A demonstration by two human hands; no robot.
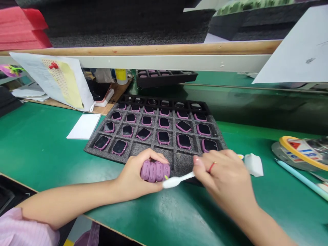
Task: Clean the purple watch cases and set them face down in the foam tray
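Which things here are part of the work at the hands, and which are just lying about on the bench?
At work: the left hand gripping a purple-cased device; the right hand holding a white brush; the grey foam tray of purple-cased devices.

Lying about: a white sponge block, a yellow-rimmed tape roll, a light blue pen, a white paper pad.

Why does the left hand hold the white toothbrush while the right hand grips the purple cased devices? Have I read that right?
Not quite, the hands are swapped: the head view shows the right hand holding the white toothbrush, while the left hand grips the purple cased devices.
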